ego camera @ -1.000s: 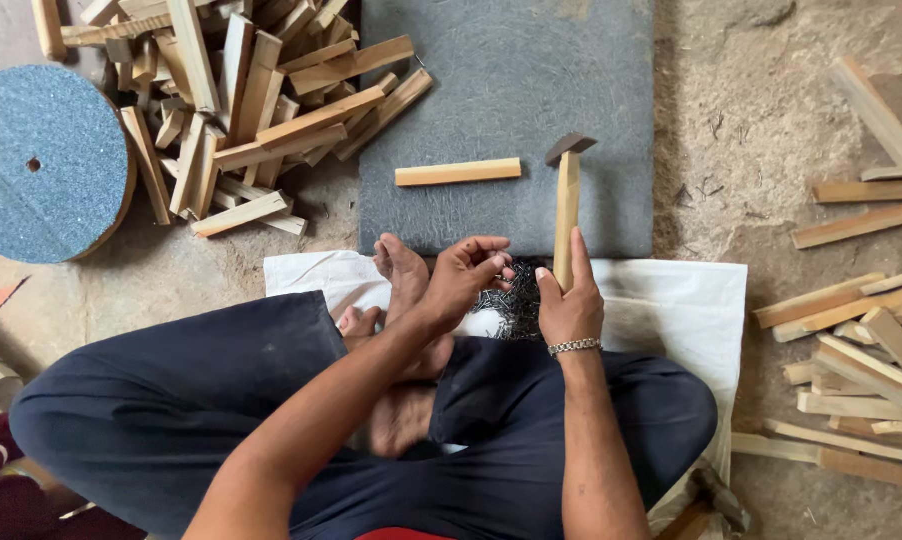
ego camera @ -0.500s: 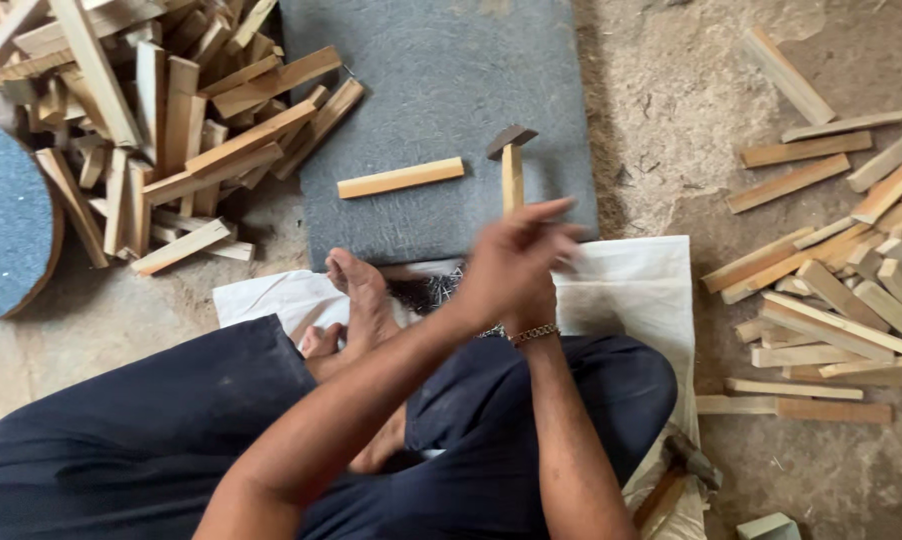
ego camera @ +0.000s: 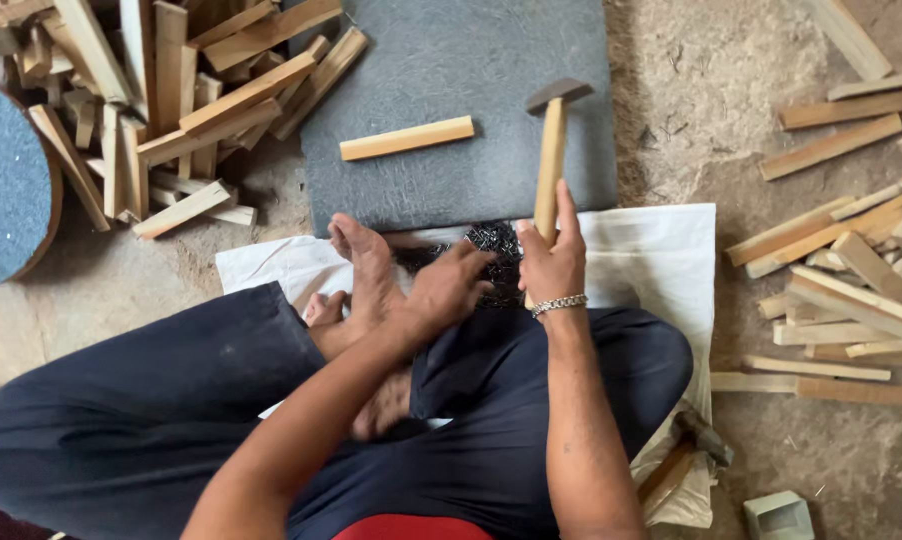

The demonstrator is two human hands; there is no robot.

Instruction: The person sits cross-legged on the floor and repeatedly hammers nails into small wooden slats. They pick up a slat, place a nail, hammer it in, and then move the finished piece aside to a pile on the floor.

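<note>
Grey and flat, the rough rectangular stone slab (ego camera: 441,110) lies on the sandy floor just beyond your bare feet, and it is the mark for everything else. On its top face, near the middle, rests one short pale wooden strip (ego camera: 407,138), squared at the ends and lying almost level.

Your right hand (ego camera: 551,262) sits at the slab's near edge, fingers wrapped and pressed together round the light wooden handle of one hammer with a dark metal head (ego camera: 551,150); the head stands over the slab's right part. Just left of it, also at the near edge, your left hand (ego camera: 449,290) is curled with fingertips down into one dark heap of small wiry metal nails (ego camera: 496,250); whether they pinch any you cannot tell.

One white cloth sheet (ego camera: 651,250) spreads from the slab's near edge under your legs. Left of the slab is one loose pile of cut wooden slats (ego camera: 171,110), too many to count, and further left one round blue-grey disc (ego camera: 6,185). Right of the slab a second scatter of wooden slats (ego camera: 841,270) lies flat. A second hammer (ego camera: 686,450) lies well nearer than the slab, by your right knee.
</note>
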